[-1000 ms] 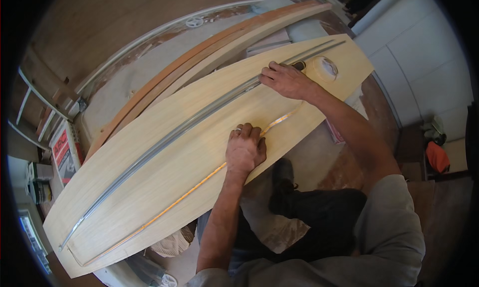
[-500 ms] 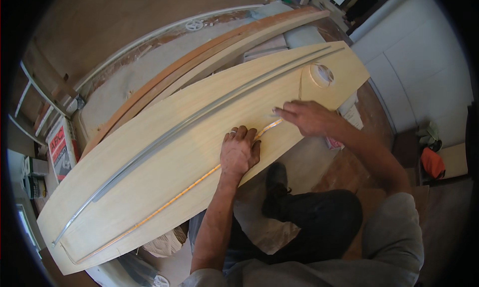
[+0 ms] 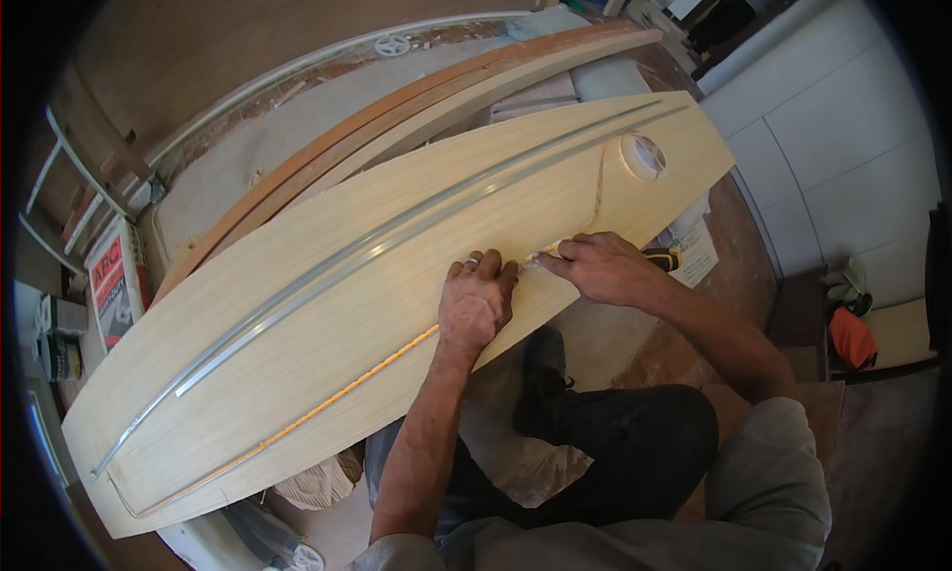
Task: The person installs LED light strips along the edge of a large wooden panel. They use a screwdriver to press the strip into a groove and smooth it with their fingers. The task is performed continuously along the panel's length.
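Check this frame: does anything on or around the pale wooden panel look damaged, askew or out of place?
Nothing stands out. The pale wooden panel lies flat and unbroken, the left hand presses on it, the right hand works at its near edge, and a tape roll rests on top.

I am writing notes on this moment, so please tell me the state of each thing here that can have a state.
Pale wooden panel: lying flat, a yellow strip along its near edge.
Yellow strip: laid partway along the panel.
Left hand: pressed flat on the panel.
Right hand: pinching the strip's end.
Tape roll: lying flat on the panel.
Metal rail: lying along the panel.
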Available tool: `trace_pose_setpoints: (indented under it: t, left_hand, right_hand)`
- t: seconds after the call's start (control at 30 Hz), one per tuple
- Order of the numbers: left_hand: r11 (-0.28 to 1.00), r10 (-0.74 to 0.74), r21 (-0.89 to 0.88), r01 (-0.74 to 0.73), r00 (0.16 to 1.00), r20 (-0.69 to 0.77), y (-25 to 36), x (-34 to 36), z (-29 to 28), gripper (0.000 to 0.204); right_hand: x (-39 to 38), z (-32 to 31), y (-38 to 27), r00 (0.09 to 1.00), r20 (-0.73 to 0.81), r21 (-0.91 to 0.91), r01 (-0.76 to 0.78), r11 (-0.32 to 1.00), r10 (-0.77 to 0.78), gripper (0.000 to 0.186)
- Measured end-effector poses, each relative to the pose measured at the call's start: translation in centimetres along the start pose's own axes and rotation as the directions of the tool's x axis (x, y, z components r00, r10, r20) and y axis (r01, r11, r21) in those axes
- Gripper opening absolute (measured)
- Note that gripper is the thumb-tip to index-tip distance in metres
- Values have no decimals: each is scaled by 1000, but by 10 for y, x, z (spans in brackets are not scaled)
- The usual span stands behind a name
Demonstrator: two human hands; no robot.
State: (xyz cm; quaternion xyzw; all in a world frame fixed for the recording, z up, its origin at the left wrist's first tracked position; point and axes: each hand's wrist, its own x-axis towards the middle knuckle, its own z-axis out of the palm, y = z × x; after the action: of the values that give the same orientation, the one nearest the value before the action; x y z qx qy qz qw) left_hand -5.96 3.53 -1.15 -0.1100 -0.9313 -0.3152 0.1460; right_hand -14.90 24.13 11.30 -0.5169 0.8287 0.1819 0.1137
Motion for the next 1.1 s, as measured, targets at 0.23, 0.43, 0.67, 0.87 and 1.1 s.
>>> trace_pose_setpoints:
  t: [0.23, 0.43, 0.67, 0.87, 1.1]
  left_hand:
    - [999, 42, 14, -42, 999, -17, -3, 0, 2, 18]
    - [998, 54, -11, -54, 998, -12, -3, 2, 1, 15]
    - [999, -6, -40, 6, 1000, -13, -3, 0, 3, 12]
    - [999, -8, -46, 6, 999, -43, 5, 5, 3, 21]
    - [999, 26, -38, -28, 998, -54, -3, 3, 3, 23]
  right_hand:
    - [2, 8, 0, 1000, 10, 63, -18, 998, 17, 53]
    - [4, 13, 0, 998, 40, 140, -56, 989, 51, 51]
    - [2, 16, 18, 994, -40, 299, -82, 951, 98, 46]
    - [36, 40, 83, 944, -242, 83, -208, 975, 222, 45]
    - [52, 15, 22, 838, -532, 141, -53, 989, 121, 30]
